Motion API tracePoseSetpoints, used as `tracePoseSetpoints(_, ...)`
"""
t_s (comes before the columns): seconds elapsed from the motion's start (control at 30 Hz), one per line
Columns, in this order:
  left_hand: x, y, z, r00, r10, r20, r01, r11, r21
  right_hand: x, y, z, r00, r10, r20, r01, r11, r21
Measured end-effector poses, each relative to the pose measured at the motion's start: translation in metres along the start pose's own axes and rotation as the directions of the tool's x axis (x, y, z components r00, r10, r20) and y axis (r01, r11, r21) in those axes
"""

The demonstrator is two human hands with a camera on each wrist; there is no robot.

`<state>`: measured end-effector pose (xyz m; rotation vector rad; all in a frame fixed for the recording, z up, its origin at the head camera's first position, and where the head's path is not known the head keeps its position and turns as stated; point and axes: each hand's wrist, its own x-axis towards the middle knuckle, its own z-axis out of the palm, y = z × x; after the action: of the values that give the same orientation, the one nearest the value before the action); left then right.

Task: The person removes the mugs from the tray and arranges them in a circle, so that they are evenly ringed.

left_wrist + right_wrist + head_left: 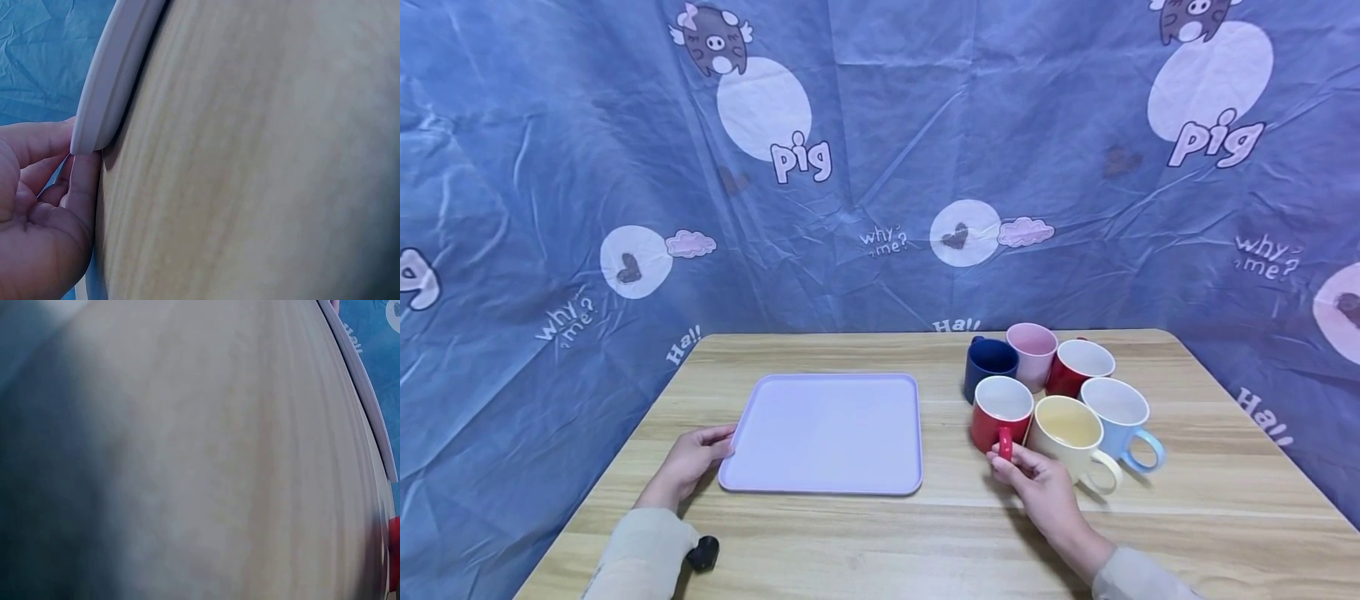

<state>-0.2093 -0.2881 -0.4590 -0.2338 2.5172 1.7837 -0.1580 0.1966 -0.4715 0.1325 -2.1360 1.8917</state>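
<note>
A lavender tray [827, 433] lies flat on the left half of the table. At its left edge my left hand [691, 460] pinches the rim, and the left wrist view shows thumb and fingers [81, 187] at the tray's corner [115, 75]. To the right, my right hand [1037, 487] grips the handle of a red mug [988, 429] with a white inside. This mug stands at the front left of a group of mugs; only a red sliver of it shows in the right wrist view.
Behind the red mug is a navy mug [977, 375], with a pink mug [1032, 358] and a dark red mug [1063, 375] beyond. A yellow mug [1063, 446] and a light blue mug [1123, 425] stand to the right. A blue printed curtain [880, 150] hangs behind the table.
</note>
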Motion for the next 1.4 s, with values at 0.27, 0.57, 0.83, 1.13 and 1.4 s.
tracePoseSetpoints(0.27, 0.001, -0.002, 0.001, 1.000, -0.001, -0.007, 0.001, 1.000, 0.012, 0.002, 0.002, -0.001, 1.000, 0.016, -0.006, -0.016, 0.999, 0.027)
tracePoseSetpoints(0.57, 0.002, -0.001, 0.000, 1.000, 0.006, 0.002, -0.006, 1.000, 0.010, 0.004, 0.001, -0.003, 0.998, 0.058, 0.022, -0.059, 0.996, 0.065)
tracePoseSetpoints(0.83, 0.002, -0.002, 0.001, 1.000, -0.009, -0.010, 0.009, 1.000, 0.012, 0.006, -0.009, -0.009, 0.982, 0.177, 0.065, -0.176, 0.984, -0.017)
tracePoseSetpoints(1.13, 0.000, -0.001, 0.000, 1.000, -0.010, -0.004, 0.010, 1.000, 0.008, 0.007, -0.042, -0.017, 0.938, 0.282, 0.199, -0.242, 0.949, -0.204)
tracePoseSetpoints(1.4, 0.000, -0.001, 0.000, 1.000, -0.016, -0.012, 0.016, 1.000, 0.003, 0.014, -0.078, -0.031, 0.904, 0.297, 0.308, -0.138, 0.883, -0.449)
